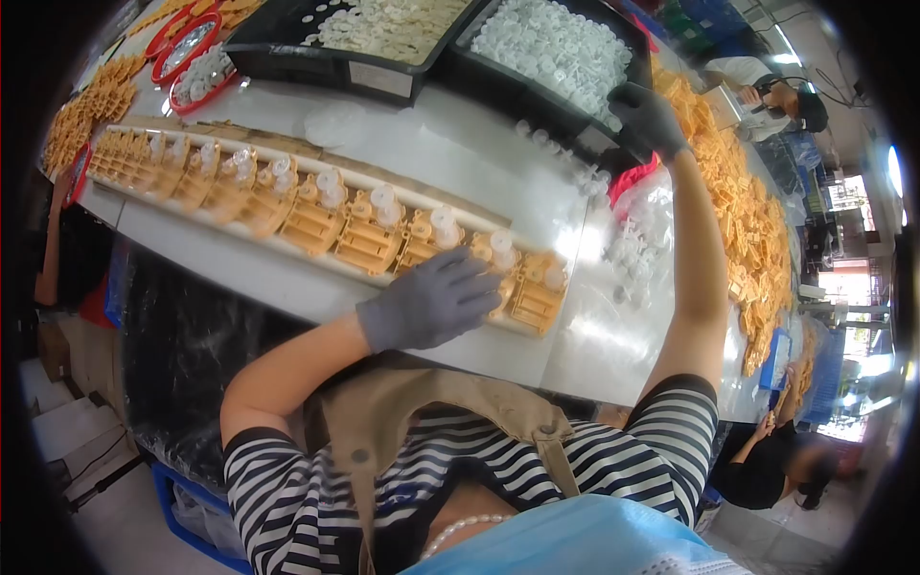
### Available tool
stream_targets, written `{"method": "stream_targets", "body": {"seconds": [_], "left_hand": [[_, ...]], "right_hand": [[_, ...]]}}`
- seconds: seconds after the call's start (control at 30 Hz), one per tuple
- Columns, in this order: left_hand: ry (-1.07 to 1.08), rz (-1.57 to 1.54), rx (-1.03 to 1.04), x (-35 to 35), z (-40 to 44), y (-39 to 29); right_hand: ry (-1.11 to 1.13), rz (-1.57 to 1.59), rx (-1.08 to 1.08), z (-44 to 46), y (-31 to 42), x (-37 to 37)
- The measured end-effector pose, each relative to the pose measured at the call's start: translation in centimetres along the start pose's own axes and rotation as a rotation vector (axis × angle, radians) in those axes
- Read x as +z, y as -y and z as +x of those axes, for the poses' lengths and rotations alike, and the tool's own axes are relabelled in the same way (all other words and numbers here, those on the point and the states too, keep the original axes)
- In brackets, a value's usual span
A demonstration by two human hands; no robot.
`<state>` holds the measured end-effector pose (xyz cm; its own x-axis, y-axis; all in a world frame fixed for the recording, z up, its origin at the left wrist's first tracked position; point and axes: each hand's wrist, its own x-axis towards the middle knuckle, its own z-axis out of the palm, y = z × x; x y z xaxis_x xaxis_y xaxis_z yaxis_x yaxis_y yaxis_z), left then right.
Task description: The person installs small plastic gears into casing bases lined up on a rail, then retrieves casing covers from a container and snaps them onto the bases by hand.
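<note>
My left hand [436,302], in a grey glove, lies with fingers stretched over the near end of a row of orange plastic housings [369,245]. Its fingertips cover part of one housing, and no held thing shows. Clear-white plastic gears [443,222] stand on several of the housings. My right hand [649,120], also gloved in grey, is at the right edge of a black bin [479,72] full of small white gear pieces [551,53]. Its fingers look apart at the edge of the pile; nothing can be made out in them.
Another black bin [321,72] holds flat cream-coloured pieces. Red-rimmed trays [201,81] stand at the far left. A big heap of orange parts [747,211] runs along the right, beside loose white pieces [628,254]. Other people [767,470] are at the right.
</note>
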<state>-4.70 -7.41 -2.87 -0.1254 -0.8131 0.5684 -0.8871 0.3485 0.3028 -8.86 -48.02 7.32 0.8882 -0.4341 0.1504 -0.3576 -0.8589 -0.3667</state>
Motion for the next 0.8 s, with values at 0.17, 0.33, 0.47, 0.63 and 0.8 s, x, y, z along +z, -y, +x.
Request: {"method": "stream_targets", "body": {"seconds": [0.17, 0.33, 0.47, 0.63, 0.8], "left_hand": [[-0.067, 0.012, -0.094, -2.7, 0.0, 0.6], [-0.058, 0.008, -0.159, -3.6, -0.4, 0.6], [-0.067, -0.017, -0.163, -3.7, -0.2, 0.5], [-0.156, -0.081, -0.206, -3.7, 0.5, 0.2], [-0.243, -0.236, -0.236, -3.4, 1.8, -0.8]], "right_hand": [[0.109, -0.123, 0.052, 6.3, -5.9, 2.9], [0.216, -0.317, 0.140, 9.1, -4.5, 4.9], [0.250, -0.426, 0.047, 10.5, -5.6, 6.1], [0.008, -0.090, 0.058, 8.2, -4.7, 4.2], [0.027, 0.854, -0.123, 2.7, -3.1, 2.8]]}}
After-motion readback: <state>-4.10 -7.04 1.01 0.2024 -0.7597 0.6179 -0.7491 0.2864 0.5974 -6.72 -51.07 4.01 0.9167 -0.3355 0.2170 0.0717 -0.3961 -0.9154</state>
